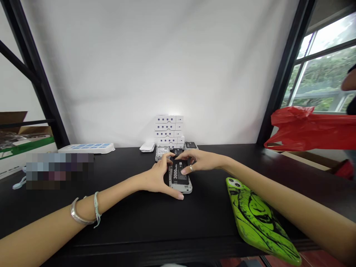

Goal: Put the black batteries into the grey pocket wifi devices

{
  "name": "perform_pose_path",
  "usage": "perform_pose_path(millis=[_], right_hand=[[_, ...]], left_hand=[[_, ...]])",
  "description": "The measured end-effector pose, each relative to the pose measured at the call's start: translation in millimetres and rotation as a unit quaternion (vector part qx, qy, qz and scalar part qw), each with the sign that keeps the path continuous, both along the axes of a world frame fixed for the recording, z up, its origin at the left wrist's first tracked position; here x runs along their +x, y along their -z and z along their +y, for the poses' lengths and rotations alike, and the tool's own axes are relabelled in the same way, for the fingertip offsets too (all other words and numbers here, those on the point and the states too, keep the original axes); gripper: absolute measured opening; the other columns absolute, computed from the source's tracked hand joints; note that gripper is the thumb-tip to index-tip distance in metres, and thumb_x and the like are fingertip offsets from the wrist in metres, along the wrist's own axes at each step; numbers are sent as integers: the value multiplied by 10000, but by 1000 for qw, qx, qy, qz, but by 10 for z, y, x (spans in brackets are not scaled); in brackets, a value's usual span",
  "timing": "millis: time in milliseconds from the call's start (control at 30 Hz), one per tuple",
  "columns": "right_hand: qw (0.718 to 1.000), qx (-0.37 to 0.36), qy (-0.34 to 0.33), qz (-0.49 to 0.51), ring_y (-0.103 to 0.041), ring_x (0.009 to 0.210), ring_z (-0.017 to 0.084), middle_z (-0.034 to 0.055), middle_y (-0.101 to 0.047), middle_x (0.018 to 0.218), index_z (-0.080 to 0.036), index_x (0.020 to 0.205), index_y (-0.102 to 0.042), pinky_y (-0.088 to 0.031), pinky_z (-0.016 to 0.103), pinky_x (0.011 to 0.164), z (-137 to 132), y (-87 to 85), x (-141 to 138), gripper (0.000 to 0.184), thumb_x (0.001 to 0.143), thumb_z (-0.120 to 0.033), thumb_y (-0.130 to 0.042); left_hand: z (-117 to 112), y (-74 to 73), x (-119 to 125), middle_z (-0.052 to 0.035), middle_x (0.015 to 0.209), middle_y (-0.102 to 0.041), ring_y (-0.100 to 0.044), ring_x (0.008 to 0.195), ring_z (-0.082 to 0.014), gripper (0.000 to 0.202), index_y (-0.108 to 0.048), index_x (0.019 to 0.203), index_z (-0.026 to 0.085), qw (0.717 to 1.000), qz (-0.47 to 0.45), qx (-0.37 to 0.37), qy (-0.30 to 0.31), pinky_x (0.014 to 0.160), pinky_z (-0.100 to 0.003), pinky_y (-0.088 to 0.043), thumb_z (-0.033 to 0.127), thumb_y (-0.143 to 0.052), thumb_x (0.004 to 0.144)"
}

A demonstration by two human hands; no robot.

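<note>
The person's left hand (157,178) spreads wide around a white handset (185,188) lying on a black tabletop (139,230), its thumb at the handset's near end and its fingers reaching over the far end. The right hand (198,161) comes in from the other side, its fingers (180,157) bent and lying over one black rectangular battery (178,173) marked "3000" that sits on the handset's back; whether the battery is seated or partly lifted cannot be told. A silver ring (191,168) sits on one right finger, while the left wrist carries one metal bangle (79,213) and one pale blue thread bracelet (96,209). Just behind the hands lie two more handsets, a pale one (162,152) and a dark-backed one (190,145), plus one small white device (147,147). Behind them rises a stack of small white boxes (167,128), about five layers high. Right of the hands lies one phone in a lime-green case with black markings (258,218). Further left sits one long white tray with blue patches (86,148), beside a blurred patch. A co-worker's arm (349,83) shows by a red plastic bag (306,128) at the right.
</note>
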State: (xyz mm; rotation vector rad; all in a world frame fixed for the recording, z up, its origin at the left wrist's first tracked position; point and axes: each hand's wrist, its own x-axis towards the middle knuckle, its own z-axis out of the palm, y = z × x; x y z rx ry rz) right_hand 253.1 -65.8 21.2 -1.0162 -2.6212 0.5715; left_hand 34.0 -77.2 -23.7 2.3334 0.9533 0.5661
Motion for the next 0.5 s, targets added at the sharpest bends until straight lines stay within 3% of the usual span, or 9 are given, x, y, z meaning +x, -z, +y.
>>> perform_pose_path(millis=[133, 300, 400, 500], right_hand=[[997, -4, -37, -75, -495, 1110, 261, 76, -523, 1224, -248, 1287, -509, -404, 380, 921, -57, 1, -10, 586, 776, -528, -572], [988, -29, -18, -151, -300, 1289, 369, 110, -311, 1440, -217, 1409, -331, -317, 440, 1023, -145, 45, -73, 1039, 540, -638, -713], [990, 7, -19, -138, -376, 1232, 358, 118, -398, 1380, -203, 1372, -396, -337, 448, 1003, -166, 28, -97, 1017, 511, -624, -733], [993, 3, -41, -111, -447, 1183, 295, 77, -464, 1331, -224, 1342, -418, -362, 391, 998, -72, -81, 8, 956, 516, -559, -763]], left_hand=[[-19, -13, 10, -148, 1291, -351, -328, 1247, -370, 1159, -75, 1349, 268, 1000, -2, 4, 0, 1015, -584, -307, 537, -805, 489], [-4, -3, 15, -132, 1255, -378, -355, 1223, -381, 1154, -101, 1344, 290, 1000, -11, 6, -4, 1000, -606, -305, 529, -818, 472], [26, 32, 8, -124, 1236, -386, -387, 1197, -358, 1146, -92, 1344, 293, 1000, -27, 11, 9, 994, -588, -324, 521, -817, 486], [39, 55, 5, -117, 1221, -397, -445, 1137, -290, 1045, -70, 1338, 279, 999, -50, 9, 9, 983, -522, -371, 533, -758, 593]])
